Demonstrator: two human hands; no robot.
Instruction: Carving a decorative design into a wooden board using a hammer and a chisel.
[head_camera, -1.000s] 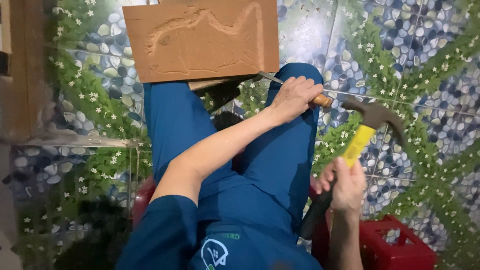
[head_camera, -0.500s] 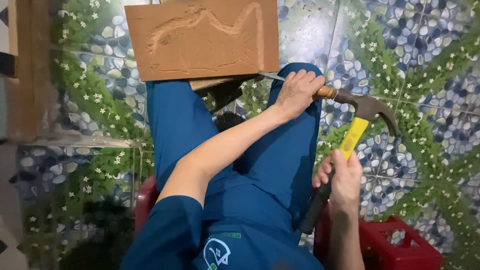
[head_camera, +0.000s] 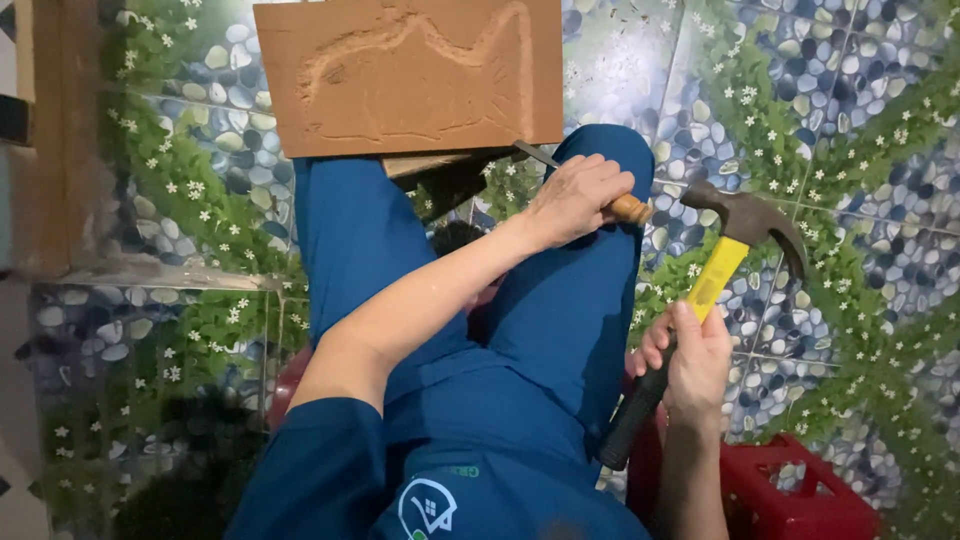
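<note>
A brown wooden board (head_camera: 410, 75) with a carved animal outline rests across my blue-trousered knees. My left hand (head_camera: 575, 195) grips a chisel (head_camera: 630, 208) by its wooden handle, and the metal blade points at the board's lower right edge. My right hand (head_camera: 695, 365) holds a claw hammer (head_camera: 725, 255) with a yellow and black handle. The hammer's dark head hangs a short way to the right of the chisel's butt, not touching it.
The floor (head_camera: 850, 130) is tiled with a pebble and green vine pattern. A red plastic crate (head_camera: 790, 495) sits under me at the lower right. A wooden post or frame (head_camera: 65, 140) stands at the left edge.
The hammer head swung in toward the chisel's butt half a second ago and has now drawn back to the right. The left hand and chisel stay in place.
</note>
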